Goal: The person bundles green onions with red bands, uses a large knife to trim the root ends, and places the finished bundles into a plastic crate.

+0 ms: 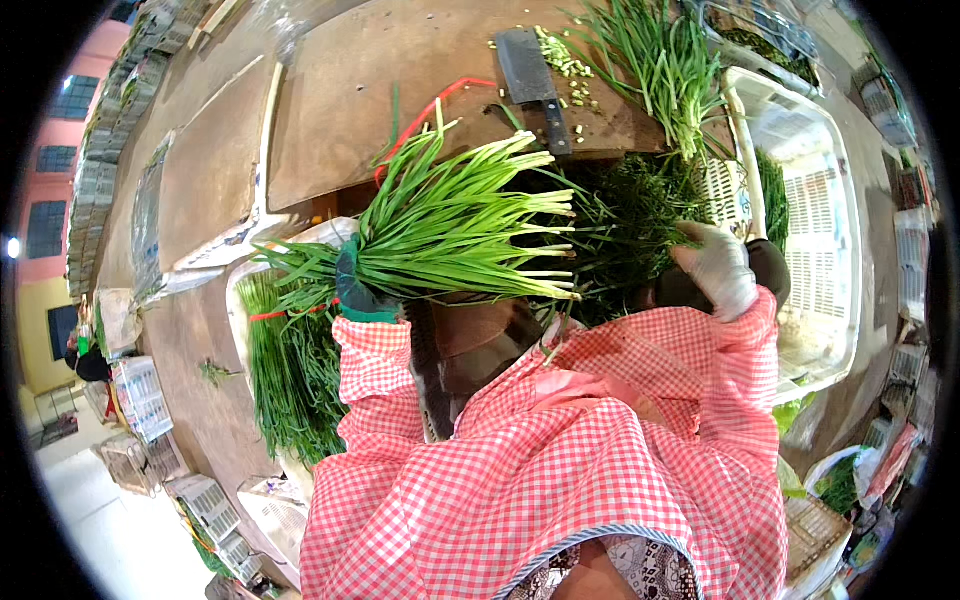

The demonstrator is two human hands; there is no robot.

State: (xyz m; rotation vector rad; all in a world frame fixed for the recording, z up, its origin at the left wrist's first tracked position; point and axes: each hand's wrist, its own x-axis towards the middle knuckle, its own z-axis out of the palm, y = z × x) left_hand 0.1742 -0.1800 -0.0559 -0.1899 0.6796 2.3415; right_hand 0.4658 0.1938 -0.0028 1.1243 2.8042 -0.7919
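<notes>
My left hand (352,285), in a green glove, grips a loose bunch of long flat green leaves, likely garlic chives (457,232). Their pale stem ends fan out to the right and the leaf tips trail left past the glove. My right hand (721,268) wears a pale glove, slightly blurred, with thumb and fingers apart and nothing seen between them. It is beside a heap of dark green leaves (626,214) in front of me. A cleaver (525,67) with a black handle lies on the brown board (330,112), beyond the held bunch.
Cut stem pieces (562,56) and a red strip (435,105) lie on the board. More greens (667,75) hang over its right end. A white plastic crate (846,240) stands at my right. Red-tied bunches (292,375) fill a crate at my left.
</notes>
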